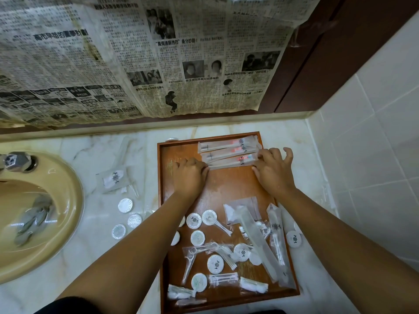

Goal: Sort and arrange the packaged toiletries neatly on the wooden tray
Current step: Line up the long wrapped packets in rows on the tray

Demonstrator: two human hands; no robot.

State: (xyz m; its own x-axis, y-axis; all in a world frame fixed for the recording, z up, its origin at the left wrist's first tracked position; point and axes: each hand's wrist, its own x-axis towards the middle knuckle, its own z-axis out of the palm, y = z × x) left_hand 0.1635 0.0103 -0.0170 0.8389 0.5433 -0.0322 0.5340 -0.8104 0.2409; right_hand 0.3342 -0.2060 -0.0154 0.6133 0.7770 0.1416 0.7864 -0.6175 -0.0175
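Note:
A wooden tray (pixel 229 186) lies on the marble counter. Three long toothbrush packets (pixel 226 151) sit side by side at its far end. My left hand (pixel 189 175) touches the left end of the nearest packet and my right hand (pixel 272 168) touches its right end; fingers are bent on the wrapper. The tray's near half holds a loose pile: round white soap packets (pixel 215 264), floss picks (pixel 189 261), cotton swabs (pixel 254 285) and long clear packets (pixel 256 236).
A beige sink (pixel 45 211) with a chrome tap (pixel 17 162) is at the left. A square packet (pixel 113 179) and round packets (pixel 125 205) lie on the counter between sink and tray. Newspaper (pixel 136 53) covers the back wall; white tiles (pixel 374 132) stand at right.

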